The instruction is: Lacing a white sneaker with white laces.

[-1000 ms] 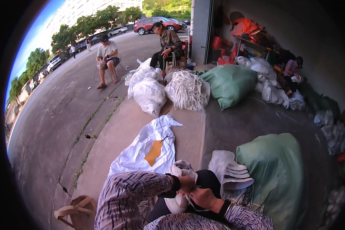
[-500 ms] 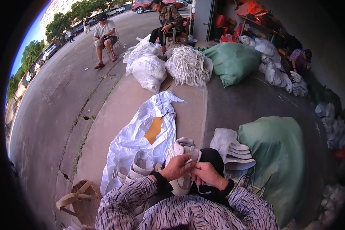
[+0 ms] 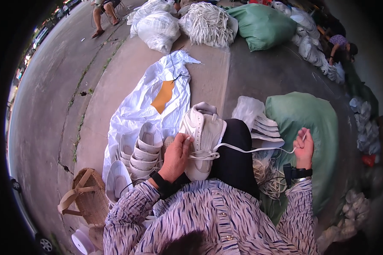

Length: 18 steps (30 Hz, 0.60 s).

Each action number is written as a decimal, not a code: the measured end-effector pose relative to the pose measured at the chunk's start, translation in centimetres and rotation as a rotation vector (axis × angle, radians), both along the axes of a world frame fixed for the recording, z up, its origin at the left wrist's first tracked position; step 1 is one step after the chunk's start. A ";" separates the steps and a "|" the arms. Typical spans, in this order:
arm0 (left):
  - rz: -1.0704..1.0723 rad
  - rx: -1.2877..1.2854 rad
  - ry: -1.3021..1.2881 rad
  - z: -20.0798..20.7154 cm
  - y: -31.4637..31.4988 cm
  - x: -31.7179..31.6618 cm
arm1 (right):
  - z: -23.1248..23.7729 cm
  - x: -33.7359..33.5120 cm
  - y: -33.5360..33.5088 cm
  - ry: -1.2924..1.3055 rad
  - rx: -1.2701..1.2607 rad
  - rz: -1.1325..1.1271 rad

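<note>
A pale sneaker (image 3: pixel 213 126) rests upright across my lap, its laces crossed over the front. My left hand (image 3: pixel 175 158) is closed at the shoe's left side, with a bit of white lace showing at its fingertips. Out to the right, my right hand (image 3: pixel 303 149) pinches the end of the white shoelace (image 3: pixel 256 150), which stretches in a slack line back to the shoe. Left of my knees, several pale shoes (image 3: pixel 143 159) stand stacked in rows on a white plastic sheet (image 3: pixel 132 100).
A large green sack (image 3: pixel 304 121) sits at my right, beside stacked white shoe pieces (image 3: pixel 266 131) and a bundle of loose laces (image 3: pixel 271 180). A woven basket (image 3: pixel 88 197) is at the lower left. Across the front lie white sacks (image 3: pixel 159 32) and another green sack (image 3: pixel 261 26). Other people sit farther off.
My hands, together over the shoe before, have parted. The right hand has swung out to the right, drawing the lace with it. The view has tipped downward.
</note>
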<state>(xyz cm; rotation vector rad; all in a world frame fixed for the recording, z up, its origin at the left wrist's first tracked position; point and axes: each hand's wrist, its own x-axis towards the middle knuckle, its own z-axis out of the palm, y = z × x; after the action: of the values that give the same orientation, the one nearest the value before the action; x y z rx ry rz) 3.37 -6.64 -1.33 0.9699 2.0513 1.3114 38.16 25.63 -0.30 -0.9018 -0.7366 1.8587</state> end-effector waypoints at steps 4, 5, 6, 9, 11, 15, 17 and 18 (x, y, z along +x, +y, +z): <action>-0.217 -0.097 -0.084 1.1 -2.5 0.7 | 0.7 -14.1 -9.5 -0.255 0.394 0.744; -0.286 -0.112 -0.121 1.5 -2.8 0.6 | 1.4 -16.4 -11.9 -0.390 0.447 0.877; -0.290 -0.132 -0.112 1.8 -3.0 0.6 | 2.0 -18.1 -14.2 -0.421 0.538 0.990; -0.149 0.041 0.041 2.2 -2.4 -0.4 | 4.4 -19.5 -16.8 -0.701 0.488 1.770; -0.147 0.067 0.063 2.0 -2.1 -0.9 | 5.6 -18.5 -15.8 -0.820 0.549 2.053; -0.226 -0.019 0.098 1.3 -2.2 -0.9 | 6.3 -16.4 -11.1 -0.833 0.348 1.332; -0.226 -0.023 0.114 1.0 -2.7 -0.4 | 5.2 -17.3 -10.8 -0.666 0.472 0.777; -0.224 -0.016 0.087 0.9 -2.9 -0.1 | 4.6 -18.0 -10.9 -0.558 0.452 0.708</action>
<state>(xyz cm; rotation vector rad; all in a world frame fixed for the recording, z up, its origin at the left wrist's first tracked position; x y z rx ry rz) 3.22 -9.56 -0.47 1.2301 1.9464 1.1523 20.13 14.74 4.29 -0.9275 -1.9347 1.8819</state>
